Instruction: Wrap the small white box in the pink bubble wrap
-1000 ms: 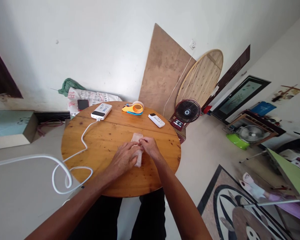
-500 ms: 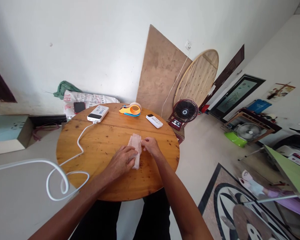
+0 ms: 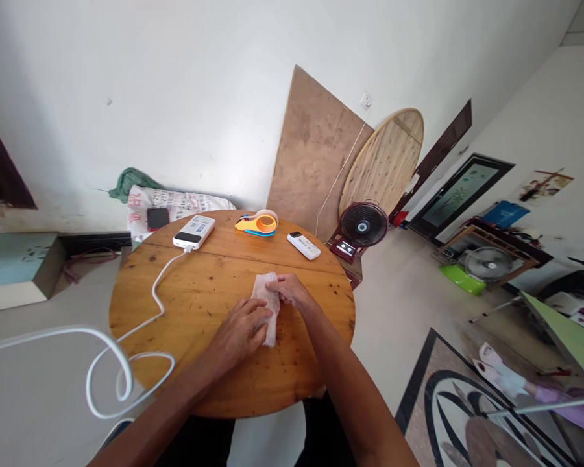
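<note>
A pale folded tissue (image 3: pixel 267 299) lies in the middle of the round wooden table (image 3: pixel 214 383). My left hand (image 3: pixel 241 331) rests flat on its near left part, fingers stretched over it. On the tissue's right edge my right hand (image 3: pixel 289 290) has its fingers curled and pressed together, pinching the edge. Both forearms reach in from the bottom of the view.
At the table's far side lie a white power bank (image 3: pixel 193 231) with a white cable (image 3: pixel 126 363) trailing off the left edge, an orange tape dispenser (image 3: pixel 257 224) and a white remote (image 3: pixel 304 246). A small fan (image 3: pixel 363 226), boards and a printed sack stand behind.
My left hand slid a little toward me along the tissue, and my right hand shifted to the tissue's right edge. The camera view dropped slightly.
</note>
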Tool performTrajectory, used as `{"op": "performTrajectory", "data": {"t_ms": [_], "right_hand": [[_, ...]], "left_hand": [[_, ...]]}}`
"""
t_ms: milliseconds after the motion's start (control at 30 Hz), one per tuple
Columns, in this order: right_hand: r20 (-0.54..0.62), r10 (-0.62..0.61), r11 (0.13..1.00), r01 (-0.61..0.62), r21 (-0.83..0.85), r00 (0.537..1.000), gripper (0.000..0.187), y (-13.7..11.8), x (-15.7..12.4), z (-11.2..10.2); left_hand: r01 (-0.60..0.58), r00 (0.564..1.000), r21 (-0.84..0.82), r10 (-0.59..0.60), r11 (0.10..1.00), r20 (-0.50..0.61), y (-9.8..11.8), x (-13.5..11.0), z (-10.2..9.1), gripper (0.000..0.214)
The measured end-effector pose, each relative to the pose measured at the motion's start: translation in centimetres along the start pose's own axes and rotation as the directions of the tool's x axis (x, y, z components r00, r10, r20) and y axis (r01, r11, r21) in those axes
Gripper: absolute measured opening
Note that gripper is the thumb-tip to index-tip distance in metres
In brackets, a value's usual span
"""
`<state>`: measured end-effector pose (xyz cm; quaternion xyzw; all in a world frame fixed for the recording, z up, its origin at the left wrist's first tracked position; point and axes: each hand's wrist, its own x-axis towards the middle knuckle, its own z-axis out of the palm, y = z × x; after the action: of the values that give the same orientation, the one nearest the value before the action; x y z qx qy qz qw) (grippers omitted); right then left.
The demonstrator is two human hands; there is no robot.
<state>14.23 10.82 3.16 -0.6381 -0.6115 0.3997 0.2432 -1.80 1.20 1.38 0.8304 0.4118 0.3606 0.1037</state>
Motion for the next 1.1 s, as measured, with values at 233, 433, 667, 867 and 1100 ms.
{"op": "performTrajectory", "data": {"t_ms": [233, 433, 667, 867, 1100], "right_hand": [[-0.080, -0.089, 0.993, 0.082, -0.084, 0.993, 0.016, 1.9, 1.3, 0.4], [-0.083, -0.115, 0.985, 0.103, -0.140, 0.990, 0.015, 2.1, 1.6, 0.4], [-0.124, -0.168, 0.986, 0.166, -0.028, 0.978, 0.021, 2.7, 1.9, 1.0], [-0.138, -0.070, 0.997, 0.071, 0.003, 0.988, 0.012, 2.3, 2.0, 1.2], [-0.098, -0.021, 0.996, 0.029, 0.083, 0.995, 0.007, 2.2, 2.3, 1.2]], "left_hand": [[-0.014, 0.996, 0.157, 0.000, 0.988, 0.090, 1.4, 0.1, -1.1, 0.024], [0.054, 0.985, 0.174, -0.082, 0.983, 0.153, 2.0, 0.1, -1.1, 0.022], [0.109, 0.981, 0.138, -0.129, 0.984, 0.144, 1.7, -0.2, -0.5, 0.025], [0.058, 0.967, 0.199, -0.105, 0.978, 0.234, 1.8, 0.8, -1.4, 0.023], [0.094, 0.930, 0.128, -0.133, 0.987, 0.344, 1.6, 1.4, -1.7, 0.023]]}}
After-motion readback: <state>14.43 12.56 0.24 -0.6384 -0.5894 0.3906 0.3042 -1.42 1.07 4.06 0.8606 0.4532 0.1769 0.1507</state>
